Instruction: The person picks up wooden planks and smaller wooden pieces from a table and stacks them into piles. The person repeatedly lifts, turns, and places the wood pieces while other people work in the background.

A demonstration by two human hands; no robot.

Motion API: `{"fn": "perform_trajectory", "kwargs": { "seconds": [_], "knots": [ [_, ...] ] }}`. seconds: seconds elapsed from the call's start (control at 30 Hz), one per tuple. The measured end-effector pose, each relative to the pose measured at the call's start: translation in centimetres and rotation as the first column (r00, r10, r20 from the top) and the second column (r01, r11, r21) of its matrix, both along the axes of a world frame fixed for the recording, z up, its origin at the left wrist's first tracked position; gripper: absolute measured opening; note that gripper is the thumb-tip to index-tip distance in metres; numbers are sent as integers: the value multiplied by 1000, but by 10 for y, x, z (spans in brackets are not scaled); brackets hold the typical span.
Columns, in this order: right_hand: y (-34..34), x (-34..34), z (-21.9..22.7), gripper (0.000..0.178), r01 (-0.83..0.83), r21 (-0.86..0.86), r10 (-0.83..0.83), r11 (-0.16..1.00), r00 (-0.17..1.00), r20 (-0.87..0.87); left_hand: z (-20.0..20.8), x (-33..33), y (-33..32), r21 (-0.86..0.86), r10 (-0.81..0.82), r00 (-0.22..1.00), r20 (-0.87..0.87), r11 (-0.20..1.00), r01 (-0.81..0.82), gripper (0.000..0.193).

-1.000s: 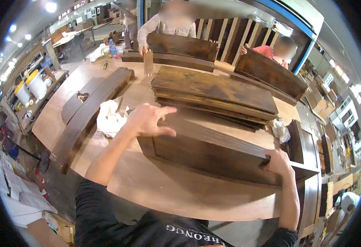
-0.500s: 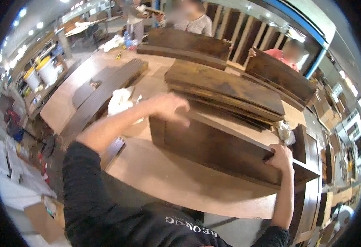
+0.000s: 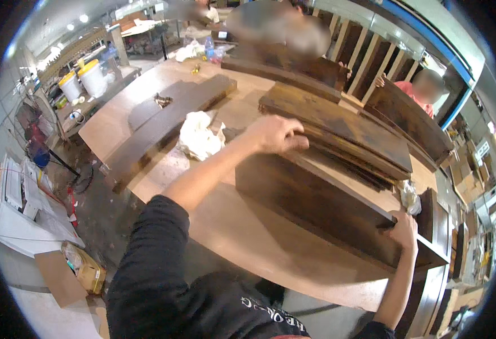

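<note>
A long dark brown wooden board (image 3: pixel 310 206) stands on its long edge on the table, running from the middle toward the near right. My right hand (image 3: pixel 404 230) grips its top edge close to the right end. Over the board's left part is my left hand (image 3: pixel 281 134), fingers loosely bent, thumb apart from them, with nothing visible in it. Whether it touches the top edge I cannot tell. At the right end, the board meets a dark framed panel (image 3: pixel 437 226). Just behind lies a stack of dark boards (image 3: pixel 338 121).
A crumpled white cloth (image 3: pixel 200 135) lies left of my forearm, beside a long dark plank (image 3: pixel 174 127) on the light table (image 3: pixel 203 226). A plastic bag (image 3: pixel 410 198) sits by the panel. Across the table, people hold other dark boards (image 3: pixel 409 116). White buckets (image 3: pixel 92 79) stand far left.
My left hand has lifted and shifted right along the board, its fingers more bent. The right hand keeps its grip. The whole view has swung, so everything sits further right.
</note>
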State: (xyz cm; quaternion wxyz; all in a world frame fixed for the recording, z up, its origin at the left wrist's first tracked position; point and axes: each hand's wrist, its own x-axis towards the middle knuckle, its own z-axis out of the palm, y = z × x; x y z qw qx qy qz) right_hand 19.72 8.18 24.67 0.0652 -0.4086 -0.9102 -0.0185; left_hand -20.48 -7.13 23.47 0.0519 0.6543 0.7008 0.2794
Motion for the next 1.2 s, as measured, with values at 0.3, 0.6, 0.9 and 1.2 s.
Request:
{"fn": "perform_trajectory", "kwargs": {
  "seconds": [0.3, 0.6, 0.9, 1.2],
  "knots": [
    [-27, 106, -132, 74, 473, -10, 83, 881, -175, -981, -22, 71, -83, -167, -137, 940, -313, 982, 88, 26],
    [-188, 112, -189, 79, -519, -331, -601, 788, -764, -232, -114, 95, -202, -365, -405, 914, 32, 846, 388, 66],
    [-232, 137, -296, 37, -506, -478, -674, 719, -675, -299, -218, 72, -9, -456, -191, 982, -5, 874, 168, 88],
    [-242, 111, -326, 37, -526, -508, -637, 682, -769, -58, -223, 163, 29, -354, -65, 994, -92, 935, 29, 66]
  ]
}}
